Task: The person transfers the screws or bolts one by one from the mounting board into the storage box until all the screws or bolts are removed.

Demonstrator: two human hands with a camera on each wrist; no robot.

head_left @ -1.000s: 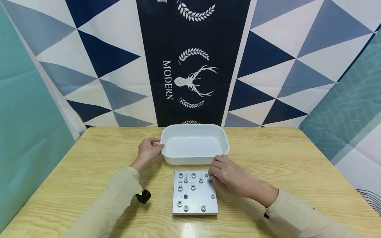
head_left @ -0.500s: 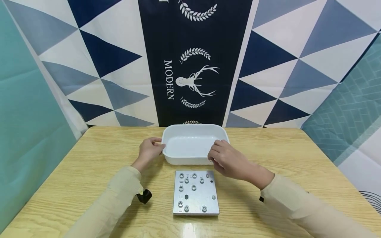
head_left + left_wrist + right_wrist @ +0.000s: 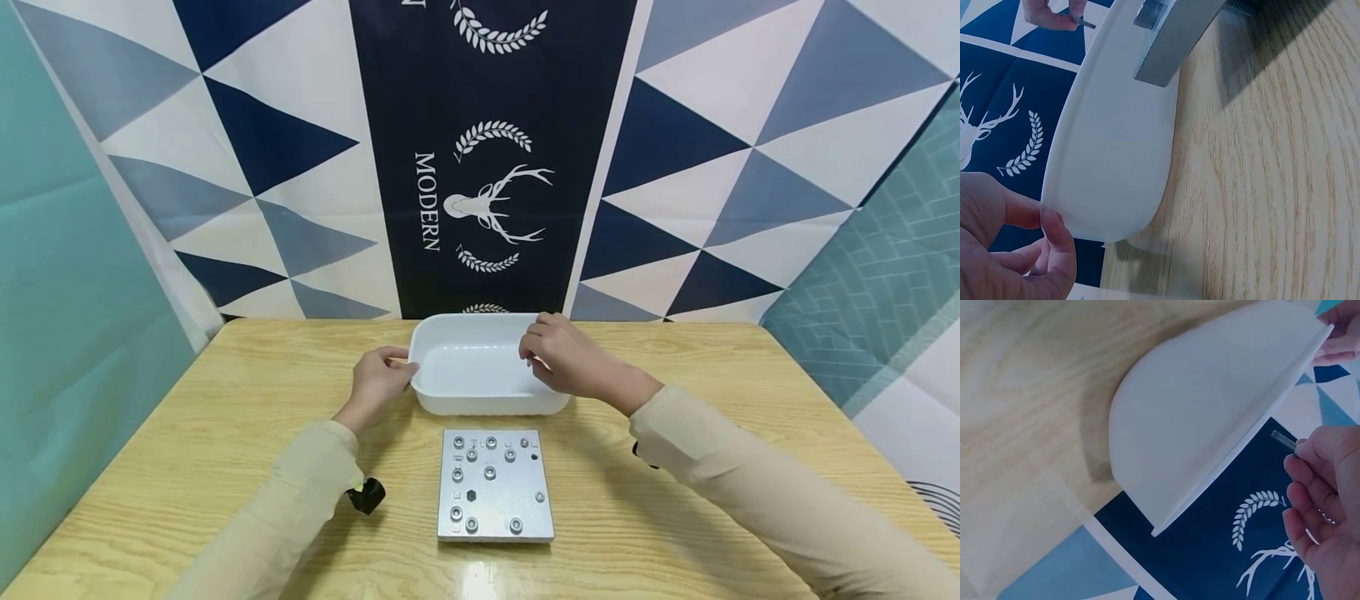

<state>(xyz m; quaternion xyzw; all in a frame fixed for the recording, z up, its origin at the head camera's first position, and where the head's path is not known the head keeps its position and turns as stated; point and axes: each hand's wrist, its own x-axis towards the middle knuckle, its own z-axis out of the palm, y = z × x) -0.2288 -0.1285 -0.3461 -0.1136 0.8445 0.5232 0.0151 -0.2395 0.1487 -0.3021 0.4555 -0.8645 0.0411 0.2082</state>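
Observation:
My left hand [image 3: 377, 382] pinches the left end of the white tray [image 3: 431, 403] between thumb and fingers; the left wrist view shows the thumb [image 3: 1059, 240] at its rim. Over the tray's right end, my right hand [image 3: 566, 357] pinches a small metal screw [image 3: 1283, 441], its shank sticking out past the fingertips. That screw [image 3: 1085, 23] also shows at the top of the left wrist view, above the rim. In front of the tray lies a silver metal plate [image 3: 498, 508] with several socket-head screws [image 3: 490, 473] and a dark open hole [image 3: 534, 457] near its upper right corner.
Both tray and plate stand on a wood-grain table [image 3: 262, 367]. A patterned cloth [image 3: 480, 275] with a deer print hangs right behind the tray. Beneath my left forearm, a black wrist device [image 3: 367, 496] shows.
My right hand has lifted from the plate's upper right hole and moved away over the tray, carrying the screw. The hole now shows uncovered. The left hand stays at the tray's rim.

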